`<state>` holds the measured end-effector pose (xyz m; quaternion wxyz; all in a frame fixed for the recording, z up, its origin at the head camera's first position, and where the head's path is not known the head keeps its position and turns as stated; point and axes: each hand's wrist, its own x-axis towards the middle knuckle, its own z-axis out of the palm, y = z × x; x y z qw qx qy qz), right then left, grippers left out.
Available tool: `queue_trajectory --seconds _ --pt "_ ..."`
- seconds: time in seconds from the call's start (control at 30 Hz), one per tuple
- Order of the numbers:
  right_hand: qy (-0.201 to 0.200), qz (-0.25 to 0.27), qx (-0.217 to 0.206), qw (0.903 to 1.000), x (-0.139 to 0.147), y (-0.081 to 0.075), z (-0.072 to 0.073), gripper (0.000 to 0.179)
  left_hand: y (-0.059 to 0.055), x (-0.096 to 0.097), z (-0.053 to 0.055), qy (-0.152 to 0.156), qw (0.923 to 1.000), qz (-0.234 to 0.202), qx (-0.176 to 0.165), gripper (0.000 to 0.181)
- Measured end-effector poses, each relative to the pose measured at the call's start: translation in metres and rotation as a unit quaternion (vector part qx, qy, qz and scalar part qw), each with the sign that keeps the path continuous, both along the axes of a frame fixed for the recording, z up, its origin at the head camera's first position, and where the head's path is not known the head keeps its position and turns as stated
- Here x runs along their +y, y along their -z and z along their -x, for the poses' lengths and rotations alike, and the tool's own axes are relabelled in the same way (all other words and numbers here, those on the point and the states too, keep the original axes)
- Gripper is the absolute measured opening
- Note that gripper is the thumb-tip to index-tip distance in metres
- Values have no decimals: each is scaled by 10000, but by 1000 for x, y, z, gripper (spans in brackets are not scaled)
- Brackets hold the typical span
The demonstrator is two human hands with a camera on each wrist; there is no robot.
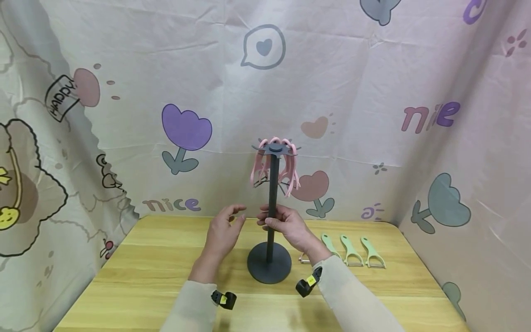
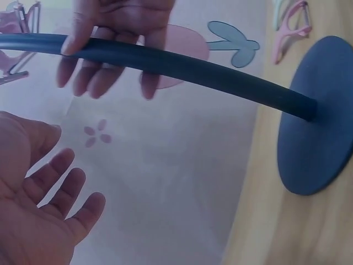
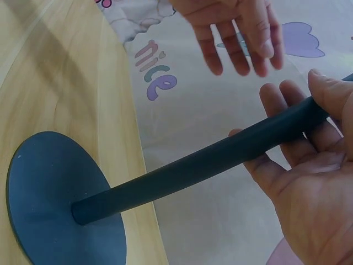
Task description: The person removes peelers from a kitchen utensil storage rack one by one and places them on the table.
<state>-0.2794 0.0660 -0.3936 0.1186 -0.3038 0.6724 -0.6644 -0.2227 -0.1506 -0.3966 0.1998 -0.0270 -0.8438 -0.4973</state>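
A dark stand with a round base and an upright pole stands on the table. Around the pole my right hand is closed, thumb in front and fingers behind, as the right wrist view shows from near. Left of the pole my left hand is held in the air, fingers loosely bent, touching nothing; its palm faces the pole in the left wrist view. Several pink peelers hang from the hooked top of the stand, above both hands.
Three green peelers lie in a row on the wooden table, right of the base, one partly behind my right wrist. A pink peeler lies near them. Patterned cloth surrounds the table at back and sides.
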Motion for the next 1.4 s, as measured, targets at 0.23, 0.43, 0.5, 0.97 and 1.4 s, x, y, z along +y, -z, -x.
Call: queue_trajectory --seconds 0.23,0.43,0.5,0.97,1.4 --pt "-9 -5 20 10000 0 -1 1 38 -18 -4 -1 49 9997 -250 4 29" --pt "28 -69 37 10000 0 -1 1 37 -43 -11 1 95 9992 -377 49 32" --pt "23 -83 17 10000 0 -1 1 37 -52 -14 2 103 9992 -364 100 32" --pt "25 -134 11 9999 1 -1 1 37 -109 -17 12 529 9977 -269 324 39" --pt "43 -196 41 9998 0 1 1 36 -140 -12 25 950 9954 44 -84 45"
